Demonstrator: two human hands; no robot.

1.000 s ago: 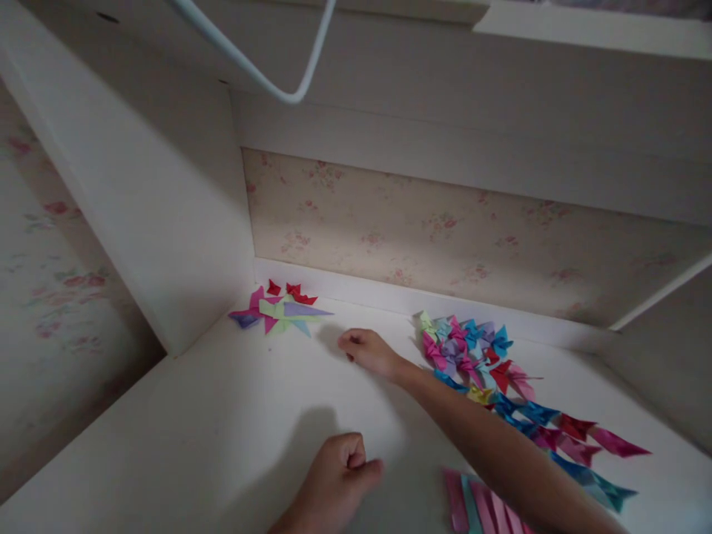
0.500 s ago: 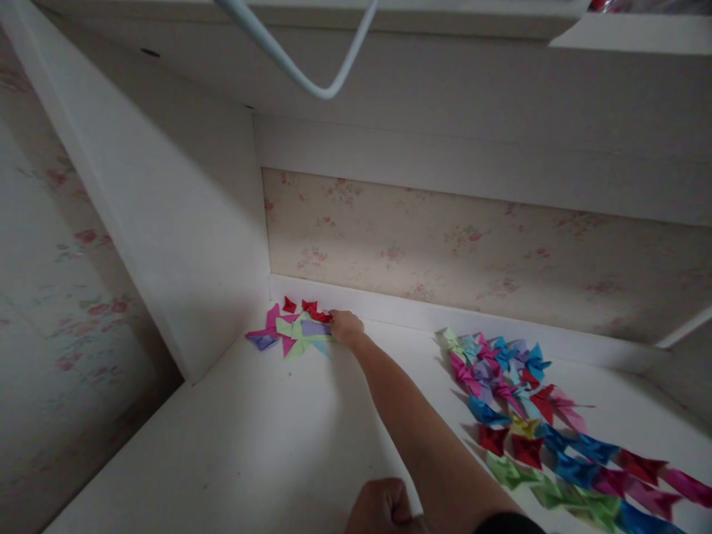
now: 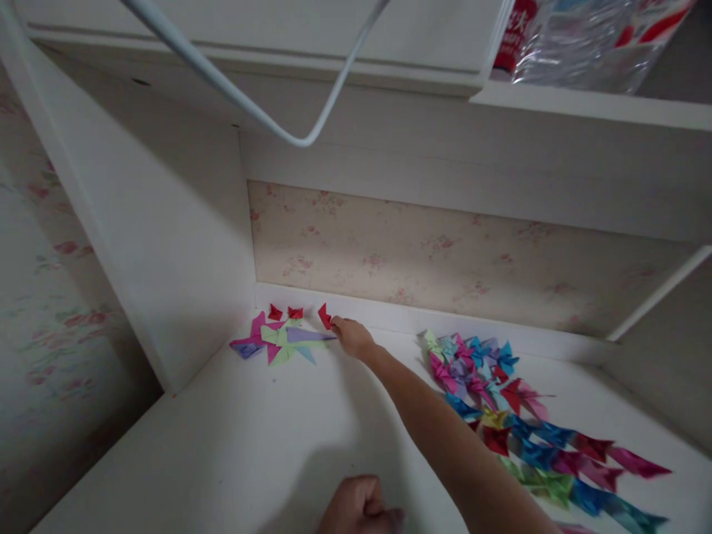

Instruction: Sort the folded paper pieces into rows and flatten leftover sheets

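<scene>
My right hand (image 3: 351, 336) reaches to the back of the white desktop and pinches a red folded-paper piece (image 3: 324, 317), raised at the baseboard. Just left of it lies a pile of folded paper: green pieces (image 3: 274, 335), a purple piece (image 3: 303, 335), a magenta piece (image 3: 259, 324) and a light blue piece (image 3: 305, 354). Two small red folded pieces (image 3: 295, 313) rest behind the pile. My left hand (image 3: 361, 506) is closed in a fist near the bottom edge, with nothing showing in it.
Colourful paper cranes (image 3: 470, 363) cluster at the right, with rows of folded-paper pieces (image 3: 550, 434) in front. A white cable (image 3: 303, 139) hangs down from above. The shelf (image 3: 584, 111) overhead holds plastic-wrapped packages (image 3: 578, 44). A side panel (image 3: 156, 222) bounds the left.
My right hand has lifted the red folded piece away from the pile, and it now stands upright in my fingers. The view has tilted up and shifted right. My left hand remains a fist.
</scene>
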